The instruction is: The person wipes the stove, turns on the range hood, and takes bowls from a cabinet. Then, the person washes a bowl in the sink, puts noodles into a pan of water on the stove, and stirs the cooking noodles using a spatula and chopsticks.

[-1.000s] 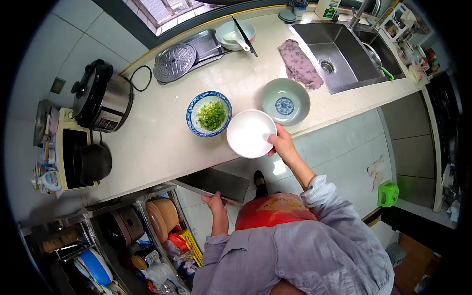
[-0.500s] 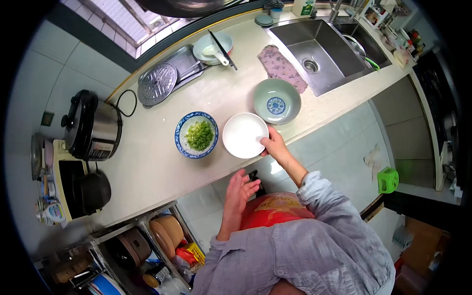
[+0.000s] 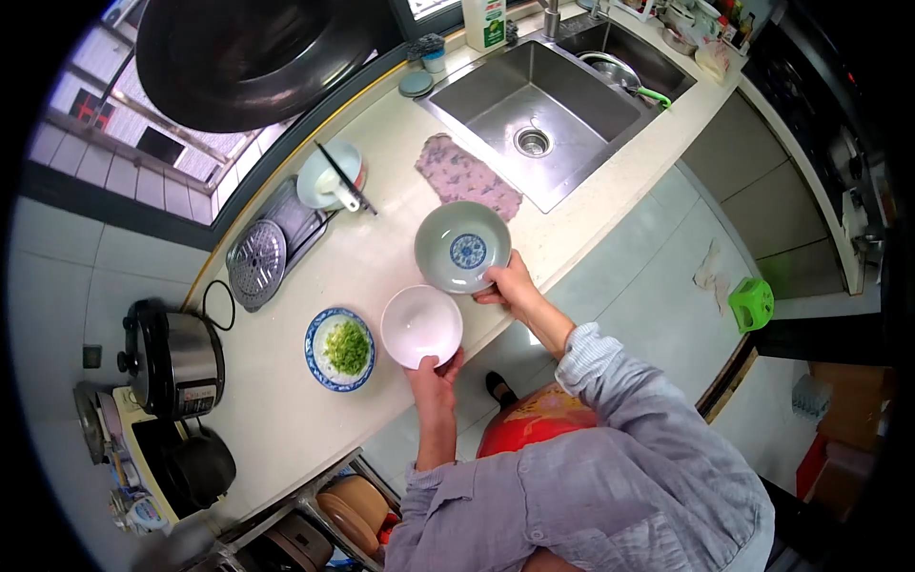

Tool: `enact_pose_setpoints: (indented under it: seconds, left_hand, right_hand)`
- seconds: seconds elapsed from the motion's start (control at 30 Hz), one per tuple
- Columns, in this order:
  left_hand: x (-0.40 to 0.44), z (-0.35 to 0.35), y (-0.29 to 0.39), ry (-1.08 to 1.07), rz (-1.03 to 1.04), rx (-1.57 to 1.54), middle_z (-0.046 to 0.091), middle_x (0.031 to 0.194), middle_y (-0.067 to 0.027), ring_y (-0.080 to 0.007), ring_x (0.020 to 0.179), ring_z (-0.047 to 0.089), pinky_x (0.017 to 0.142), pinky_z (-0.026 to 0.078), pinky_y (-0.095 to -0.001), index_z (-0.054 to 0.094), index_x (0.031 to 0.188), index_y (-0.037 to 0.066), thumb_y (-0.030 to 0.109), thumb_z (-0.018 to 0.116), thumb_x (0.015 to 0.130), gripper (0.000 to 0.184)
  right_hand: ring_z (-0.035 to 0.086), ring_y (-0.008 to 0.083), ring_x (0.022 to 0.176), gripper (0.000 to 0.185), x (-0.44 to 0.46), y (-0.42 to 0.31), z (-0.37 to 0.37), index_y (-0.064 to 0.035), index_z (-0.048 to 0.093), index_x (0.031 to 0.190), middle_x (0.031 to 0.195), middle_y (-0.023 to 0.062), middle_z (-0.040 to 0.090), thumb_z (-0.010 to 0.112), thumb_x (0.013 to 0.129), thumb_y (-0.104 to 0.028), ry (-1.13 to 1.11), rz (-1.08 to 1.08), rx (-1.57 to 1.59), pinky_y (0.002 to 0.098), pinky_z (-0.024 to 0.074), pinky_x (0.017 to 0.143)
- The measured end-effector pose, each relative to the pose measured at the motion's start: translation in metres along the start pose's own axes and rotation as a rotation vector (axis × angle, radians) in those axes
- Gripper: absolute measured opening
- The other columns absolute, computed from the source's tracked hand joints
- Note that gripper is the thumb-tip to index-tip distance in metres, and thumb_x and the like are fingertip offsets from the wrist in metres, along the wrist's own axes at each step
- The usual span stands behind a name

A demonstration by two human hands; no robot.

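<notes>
My left hand (image 3: 437,377) grips the near rim of a white bowl (image 3: 419,329), thumb on top of the rim and fingers beneath. My right hand (image 3: 510,284) holds a larger grey-green bowl (image 3: 438,243) with a blue round motif on its bottom, its thumb over the right rim. Nothing shows inside either bowl. To the left of the white bowl, a blue-patterned bowl (image 3: 315,369) stands on the counter with chopped green onion (image 3: 347,347) in it.
A patterned pink cloth (image 3: 462,176) lies by the sink (image 3: 581,105). Behind stand a bowl with chopsticks and a spoon (image 3: 319,172), and a metal grater (image 3: 257,262) on a tray. A pressure cooker (image 3: 181,367) is at the left. A dark wok (image 3: 238,57) hangs above.
The white bowl has passed from my right hand to my left. My right hand now grips the grey-green bowl. The view has turned toward the sink.
</notes>
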State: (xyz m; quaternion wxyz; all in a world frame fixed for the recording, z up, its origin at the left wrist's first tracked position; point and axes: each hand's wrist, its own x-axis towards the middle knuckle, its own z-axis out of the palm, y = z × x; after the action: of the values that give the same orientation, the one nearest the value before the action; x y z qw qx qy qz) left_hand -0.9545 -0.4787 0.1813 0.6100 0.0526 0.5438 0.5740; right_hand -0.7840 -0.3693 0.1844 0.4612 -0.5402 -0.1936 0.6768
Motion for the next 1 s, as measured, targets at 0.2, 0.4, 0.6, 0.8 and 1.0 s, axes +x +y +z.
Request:
enact_pose_setpoints:
  seconds: [0.2,0.4,0.6,0.8,1.0]
  left_hand:
    - [0.004,0.043,-0.013,0.163,0.134,-0.03,0.042,0.118,-0.0193,-0.0395,0.106,0.048,0.079,0.051,-0.0512,0.026,0.128,0.005,-0.005,0.039,0.063,0.067]
    - [0.004,0.204,-0.012,0.225,0.517,0.283,0.037,0.125,-0.0186,-0.0347,0.11,0.045,0.084,0.047,-0.0437,0.025,0.13,0.007,-0.008,0.035,0.067,0.065]
    - [0.032,0.304,-0.017,0.355,1.231,0.947,0.037,0.126,-0.0203,-0.0313,0.115,0.041,0.097,0.03,-0.0357,0.032,0.125,-0.004,-0.008,0.035,0.072,0.053]
    - [0.06,0.215,-0.021,0.297,0.462,0.2,0.042,0.122,-0.018,-0.038,0.102,0.051,0.069,0.055,-0.0501,0.031,0.128,0.008,-0.008,0.034,0.061,0.069]
    - [0.078,0.074,-0.051,0.11,0.428,0.133,0.044,0.112,-0.0184,-0.0316,0.103,0.048,0.086,0.045,-0.0415,0.036,0.113,-0.006,0.003,0.036,0.076,0.038]
  right_hand:
    - [0.061,0.0302,0.055,0.051,0.0,-0.055,-0.064,0.0063,0.029,0.115,0.083,0.0206,0.055,0.043,0.066,-0.002,-0.186,0.104,0.028,0.0376,0.0531,0.042]
    - [0.061,0.0208,0.054,0.035,0.073,-0.111,-0.157,0.0046,0.048,0.108,0.08,0.0195,0.06,0.038,0.081,-0.016,-0.358,0.517,0.4,0.0305,0.052,0.041]
    - [0.055,0.0119,0.047,0.035,0.106,-0.151,-0.201,-0.0013,0.055,0.099,0.078,0.0168,0.062,0.034,0.087,-0.027,-0.479,0.454,0.567,0.0219,0.044,0.038]
    - [0.045,0.0126,0.036,0.023,0.084,-0.174,-0.212,0.0008,0.055,0.085,0.06,0.0142,0.058,0.046,0.07,-0.015,-0.284,0.255,0.147,0.0243,0.0361,0.032]
    - [0.048,0.0148,0.037,0.03,0.07,-0.192,-0.215,0.0028,0.047,0.094,0.054,0.0122,0.052,0.044,0.067,-0.008,-0.103,0.118,0.04,0.0243,0.0347,0.028]
